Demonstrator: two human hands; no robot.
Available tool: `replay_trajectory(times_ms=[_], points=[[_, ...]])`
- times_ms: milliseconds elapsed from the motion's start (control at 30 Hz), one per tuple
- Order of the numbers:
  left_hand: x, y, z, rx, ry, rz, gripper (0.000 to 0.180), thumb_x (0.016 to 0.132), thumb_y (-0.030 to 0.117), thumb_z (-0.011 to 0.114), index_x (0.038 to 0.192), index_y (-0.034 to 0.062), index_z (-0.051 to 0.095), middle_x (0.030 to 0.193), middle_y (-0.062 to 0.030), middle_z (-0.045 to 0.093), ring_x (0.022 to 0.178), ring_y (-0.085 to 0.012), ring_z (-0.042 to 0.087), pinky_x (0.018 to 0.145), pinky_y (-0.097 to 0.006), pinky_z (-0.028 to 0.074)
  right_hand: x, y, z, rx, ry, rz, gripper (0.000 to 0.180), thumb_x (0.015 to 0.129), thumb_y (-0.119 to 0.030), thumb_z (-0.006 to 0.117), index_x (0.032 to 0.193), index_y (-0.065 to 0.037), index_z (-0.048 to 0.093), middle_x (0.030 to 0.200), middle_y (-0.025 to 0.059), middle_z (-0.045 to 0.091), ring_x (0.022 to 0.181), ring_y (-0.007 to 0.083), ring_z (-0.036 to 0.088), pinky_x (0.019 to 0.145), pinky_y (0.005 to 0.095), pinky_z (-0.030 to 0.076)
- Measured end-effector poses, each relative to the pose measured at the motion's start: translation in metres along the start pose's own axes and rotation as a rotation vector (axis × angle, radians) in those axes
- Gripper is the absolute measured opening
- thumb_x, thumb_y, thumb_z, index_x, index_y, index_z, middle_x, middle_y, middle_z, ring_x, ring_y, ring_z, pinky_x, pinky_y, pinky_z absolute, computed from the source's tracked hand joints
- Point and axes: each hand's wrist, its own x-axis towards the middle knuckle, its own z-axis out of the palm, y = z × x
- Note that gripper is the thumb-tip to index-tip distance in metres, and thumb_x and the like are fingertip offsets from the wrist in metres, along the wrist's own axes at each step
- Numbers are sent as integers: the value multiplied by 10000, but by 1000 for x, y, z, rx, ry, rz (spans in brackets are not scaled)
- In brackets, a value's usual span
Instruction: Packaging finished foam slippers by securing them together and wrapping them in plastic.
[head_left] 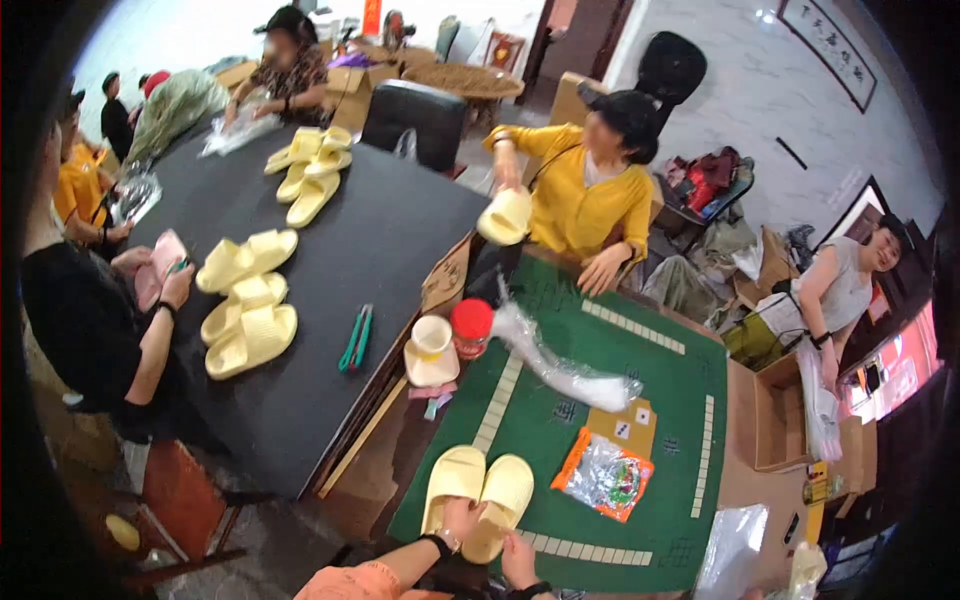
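A pair of pale yellow slippers lies side by side on the green mat (470, 400), toes pointing away from me. My left hand (463, 522) is closed over the heel part of the left slipper (452, 474), its fingers reaching to the inner edge beside the other one. At the heel of the right slipper (508, 488), my right hand (519, 560) pinches the outer edge; some fingertips are hidden. Just right of the pair is a clear plastic packet with an orange border (604, 474), partly over a brown card (640, 425).
Rows of white tiles (590, 549) line the mat. Crumpled clear plastic (560, 370), a red-lidded jar (471, 328) and a cup (432, 338) lie beyond. The black table (370, 240) bears more yellow slippers (250, 325) and a green cutter (356, 340). A co-worker in yellow (585, 190) holds a slipper.
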Motion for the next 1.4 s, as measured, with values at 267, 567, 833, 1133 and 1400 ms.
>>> replay_trajectory(times_ms=[267, 567, 833, 1133, 1400], points=[[4, 2, -25, -153, -146, 62, 294, 807, 270, 592, 787, -24, 590, 752, -199, 608, 713, -375, 570, 657, -424, 451, 21, -19, 7, -35, 161, 113, 209, 913, -253, 438, 976, -92, 554, 811, 179, 612, 756, 372, 590, 620, 433, 447], [7, -10, -17, -261, -135, 98, 293, 861, 244, 536, 774, -33, 568, 628, -168, 559, 532, -207, 494, 512, -349, 387, 33, -20, -1, 13, 202, 109, 192, 908, -177, 437, 950, -50, 575, 839, 169, 625, 770, 329, 608, 662, 382, 468], [16, -7, -26, -289, -242, 16, 306, 861, 262, 576, 754, -25, 565, 521, -31, 446, 494, -103, 376, 455, -298, 331, 8, -7, 10, -178, 67, 324, 225, 896, -286, 462, 945, -104, 585, 725, 152, 618, 673, 359, 595, 581, 432, 449], [16, -19, -41, -396, -370, 70, 145, 822, 93, 546, 906, -19, 583, 738, -161, 584, 656, -214, 560, 609, -309, 445, 12, 5, 18, -66, 205, 258, 218, 862, -265, 506, 881, -93, 638, 696, 145, 614, 652, 317, 606, 567, 400, 453], [-9, 55, -85, 128, -193, 110, 184, 738, 178, 547, 808, 38, 643, 776, -193, 607, 740, -329, 602, 652, -393, 486, 30, 22, 31, -47, 150, 326, 235, 862, -206, 467, 838, -29, 620, 757, 180, 621, 660, 328, 603, 571, 412, 451]])
